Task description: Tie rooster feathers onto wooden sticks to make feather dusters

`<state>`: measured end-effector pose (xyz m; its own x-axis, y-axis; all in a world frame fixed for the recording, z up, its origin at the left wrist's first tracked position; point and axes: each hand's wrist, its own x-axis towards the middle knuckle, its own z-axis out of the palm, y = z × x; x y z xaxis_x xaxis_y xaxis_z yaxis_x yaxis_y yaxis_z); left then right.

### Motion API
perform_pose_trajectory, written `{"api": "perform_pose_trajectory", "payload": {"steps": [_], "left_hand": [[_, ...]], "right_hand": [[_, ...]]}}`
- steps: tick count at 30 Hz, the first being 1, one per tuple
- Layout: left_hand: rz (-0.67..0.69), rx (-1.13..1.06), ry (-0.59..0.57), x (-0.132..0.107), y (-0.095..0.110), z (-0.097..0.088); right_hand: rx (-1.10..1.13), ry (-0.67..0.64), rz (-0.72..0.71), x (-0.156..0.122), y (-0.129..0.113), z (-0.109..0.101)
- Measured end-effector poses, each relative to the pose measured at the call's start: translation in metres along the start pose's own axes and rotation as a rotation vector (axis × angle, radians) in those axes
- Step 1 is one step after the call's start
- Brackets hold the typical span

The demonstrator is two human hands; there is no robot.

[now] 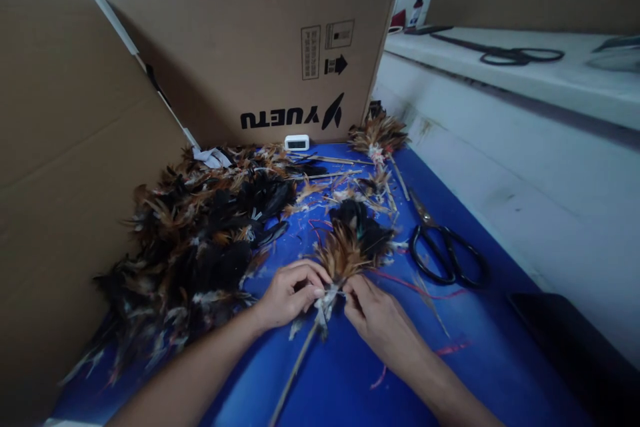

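Observation:
A feather duster (345,250) lies on the blue table, its brown and black feathers pointing away from me and its thin stick (295,370) towards me. Whitish quill ends (326,303) gather around the stick where the feathers begin. My left hand (293,293) is closed at this gathered part, thumb and forefinger pinched together on its left side. From the right, my right hand (373,313) pinches what looks like a thin pale thread (340,293) by the quill ends. The fingertips partly hide the thread and the binding.
Loose brown and black feathers (200,247) heap up on the left. Black-handled scissors (445,253) lie at right, near red string (420,285) and a dark flat object (565,327). Behind are another feather bundle (379,133), a small white digital display (297,142) and a cardboard box (240,47).

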<state>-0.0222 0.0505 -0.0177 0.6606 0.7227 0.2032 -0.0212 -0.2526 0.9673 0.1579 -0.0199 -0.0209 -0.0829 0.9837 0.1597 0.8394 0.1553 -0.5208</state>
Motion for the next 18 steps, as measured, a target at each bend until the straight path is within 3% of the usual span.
{"api": "perform_pose_trajectory", "payload": {"steps": [3,6,14,18], "left_hand": [[-0.046,-0.146,-0.067,-0.002,-0.001,0.004],[-0.085,-0.155,-0.075,-0.002,-0.001,0.004],[0.031,0.270,-0.021,0.003,0.000,0.003],[0.012,0.338,-0.010,0.003,0.000,0.006]], "right_hand": [[0.024,-0.041,0.029,0.000,-0.002,-0.002],[0.115,-0.056,0.038,0.000,-0.005,-0.006],[0.268,-0.082,0.073,-0.003,-0.008,-0.011],[0.353,-0.144,0.125,-0.003,-0.010,-0.011]]}}
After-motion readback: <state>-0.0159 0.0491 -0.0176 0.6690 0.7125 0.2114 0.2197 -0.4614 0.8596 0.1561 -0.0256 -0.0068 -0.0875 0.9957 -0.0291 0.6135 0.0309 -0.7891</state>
